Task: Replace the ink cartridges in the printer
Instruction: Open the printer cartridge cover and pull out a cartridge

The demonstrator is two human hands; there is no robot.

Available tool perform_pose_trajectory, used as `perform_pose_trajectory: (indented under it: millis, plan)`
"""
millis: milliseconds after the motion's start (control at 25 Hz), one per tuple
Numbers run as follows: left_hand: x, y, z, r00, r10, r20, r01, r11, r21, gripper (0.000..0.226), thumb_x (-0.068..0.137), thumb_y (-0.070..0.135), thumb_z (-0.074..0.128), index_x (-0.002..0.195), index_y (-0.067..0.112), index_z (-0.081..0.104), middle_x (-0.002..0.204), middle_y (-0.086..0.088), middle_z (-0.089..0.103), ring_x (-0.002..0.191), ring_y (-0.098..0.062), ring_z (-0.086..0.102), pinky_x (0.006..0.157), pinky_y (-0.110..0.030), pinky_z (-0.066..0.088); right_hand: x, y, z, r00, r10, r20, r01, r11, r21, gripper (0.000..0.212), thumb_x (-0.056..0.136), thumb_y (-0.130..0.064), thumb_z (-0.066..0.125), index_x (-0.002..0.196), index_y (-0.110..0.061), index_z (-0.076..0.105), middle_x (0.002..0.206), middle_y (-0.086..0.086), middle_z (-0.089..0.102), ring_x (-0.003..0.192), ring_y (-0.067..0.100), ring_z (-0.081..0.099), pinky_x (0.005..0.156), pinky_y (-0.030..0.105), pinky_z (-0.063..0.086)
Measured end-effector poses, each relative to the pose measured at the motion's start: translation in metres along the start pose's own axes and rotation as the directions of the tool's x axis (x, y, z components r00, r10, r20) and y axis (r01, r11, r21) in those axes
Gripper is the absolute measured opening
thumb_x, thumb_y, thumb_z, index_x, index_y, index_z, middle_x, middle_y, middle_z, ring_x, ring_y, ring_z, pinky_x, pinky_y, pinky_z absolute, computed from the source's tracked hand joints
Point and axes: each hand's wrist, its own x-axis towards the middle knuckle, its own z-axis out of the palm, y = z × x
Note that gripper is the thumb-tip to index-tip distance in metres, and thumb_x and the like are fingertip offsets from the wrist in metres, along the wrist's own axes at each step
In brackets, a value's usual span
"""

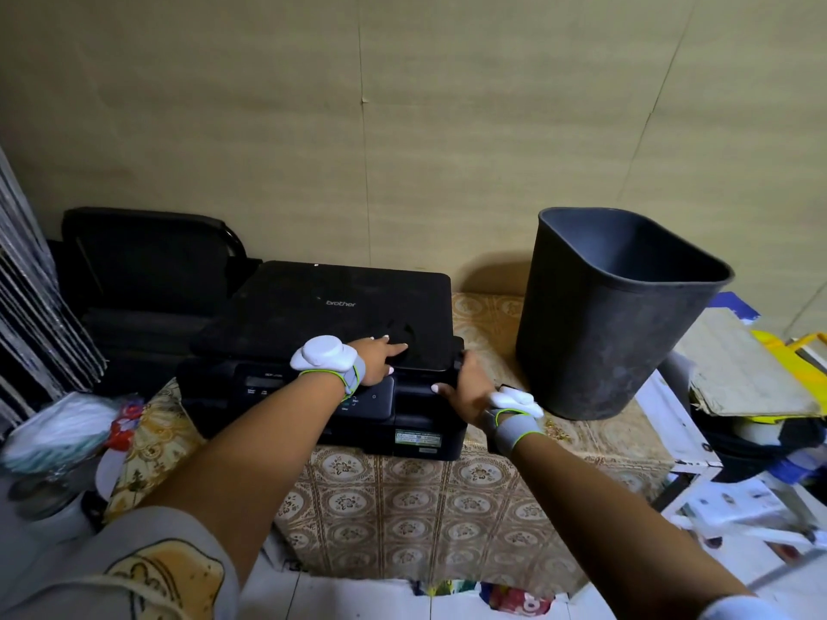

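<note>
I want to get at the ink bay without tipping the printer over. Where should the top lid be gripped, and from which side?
Probably the front right corner of the lid, lifting from the front: its front edge overhangs the control panel, while its rear sits near the wall. The left hand rests on that edge; the right hand is at the printer corner.

One black plastic Brother printer, one dark grey plastic waste bin, two bare hands and two white wrist-worn devices are shown.
</note>
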Motion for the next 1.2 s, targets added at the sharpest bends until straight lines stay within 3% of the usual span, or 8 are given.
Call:
perform_pose_trajectory:
  millis: [120, 240, 560, 800, 1040, 1200]
  plan:
    - [0.0, 0.001, 0.0, 0.999, 0.003, -0.049, -0.002, 1.0, 0.022, 0.054, 0.102, 0.022, 0.038, 0.152, 0.027, 0.018, 0.161, -0.011, 0.015, 0.146, -0.029, 0.023, 0.118, -0.033, 0.025, -0.002, 0.001, 0.004, 0.997, 0.074, 0.031, -0.071, 0.994, -0.089, 0.052, 0.088, -0.031, 0.058, 0.126, -0.002, 0.037, 0.128, 0.025, 0.054, 0.118, 0.039, 0.051, 0.094, 0.039, 0.041]
    - [0.002, 0.001, -0.001, 0.998, 0.01, -0.066, -0.007, 0.999, 0.044, 0.053, 0.102, 0.021, 0.04, 0.151, 0.026, 0.022, 0.159, -0.013, 0.021, 0.144, -0.029, 0.027, 0.115, -0.033, 0.031, -0.002, 0.0, 0.008, 0.996, 0.078, 0.034, -0.07, 0.982, -0.177, 0.055, 0.086, -0.037, 0.059, 0.126, -0.005, 0.037, 0.123, 0.024, 0.058, 0.113, 0.039, 0.055, 0.09, 0.039, 0.044]
    - [0.002, 0.003, -0.002, 0.998, 0.017, -0.065, -0.011, 0.997, 0.081, 0.054, 0.101, 0.02, 0.041, 0.151, 0.025, 0.021, 0.158, -0.015, 0.023, 0.144, -0.029, 0.026, 0.112, -0.033, 0.031, -0.006, 0.006, 0.01, 0.998, -0.024, 0.063, 0.045, 0.932, -0.359, 0.04, 0.091, -0.028, 0.051, 0.121, -0.002, 0.044, 0.118, 0.028, 0.06, 0.108, 0.043, 0.057, 0.082, 0.041, 0.045]
    - [0.004, 0.003, -0.004, 0.996, 0.03, -0.081, -0.022, 0.995, 0.098, 0.054, 0.101, 0.021, 0.043, 0.151, 0.025, 0.024, 0.155, -0.015, 0.031, 0.141, -0.029, 0.032, 0.111, -0.035, 0.034, -0.007, 0.001, 0.005, 0.996, -0.054, 0.074, 0.076, 0.937, -0.341, 0.043, 0.089, -0.029, 0.056, 0.12, -0.004, 0.039, 0.114, 0.028, 0.061, 0.105, 0.043, 0.058, 0.079, 0.04, 0.045]
    - [0.004, 0.002, -0.001, 0.995, 0.034, -0.096, -0.025, 0.995, 0.094, 0.054, 0.101, 0.018, 0.043, 0.151, 0.025, 0.025, 0.155, -0.017, 0.03, 0.14, -0.031, 0.035, 0.11, -0.035, 0.036, 0.003, -0.006, -0.003, 0.995, -0.029, 0.09, 0.055, 0.953, -0.298, 0.043, 0.083, -0.028, 0.063, 0.113, -0.003, 0.045, 0.117, 0.027, 0.059, 0.107, 0.042, 0.056, 0.076, 0.037, 0.042]
    - [0.006, 0.002, -0.001, 0.994, 0.04, -0.1, -0.029, 0.994, 0.107, 0.053, 0.101, 0.019, 0.043, 0.151, 0.025, 0.024, 0.155, -0.017, 0.03, 0.14, -0.031, 0.035, 0.11, -0.035, 0.036, 0.002, -0.001, 0.002, 0.999, -0.014, 0.044, 0.024, 0.974, -0.227, 0.045, 0.081, -0.027, 0.067, 0.114, -0.002, 0.049, 0.122, 0.024, 0.057, 0.111, 0.04, 0.054, 0.086, 0.038, 0.044]
